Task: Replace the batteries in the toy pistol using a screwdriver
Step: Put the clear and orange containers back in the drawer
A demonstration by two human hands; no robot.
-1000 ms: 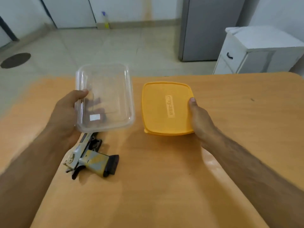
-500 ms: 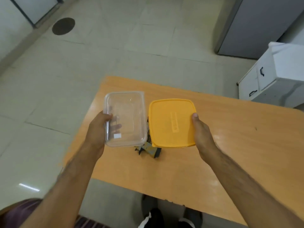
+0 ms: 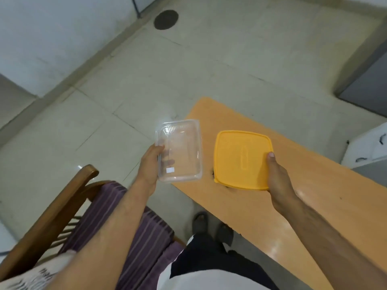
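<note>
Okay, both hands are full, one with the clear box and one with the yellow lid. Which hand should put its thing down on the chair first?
Probably the left. The left hand holds the clear box out past the table edge, on the chair side. The right hand holds the yellow lid over the table, farther from the chair.

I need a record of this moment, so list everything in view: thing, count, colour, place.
container: 1, clear, held at the table's left end, partly over the floor
lid: 1, yellow, held above the table
table: 1, orange wood, right half of the view
chair: 1, brown wood with a purple striped cushion, lower left
cabinet: 1, white with dark handles, right edge
floor disc: 1, dark, round, on the tiles at top
feet: 2, in dark footwear, under the table edge
left hand: 1, grips the container's near side
right hand: 1, grips the lid's right edge
</note>
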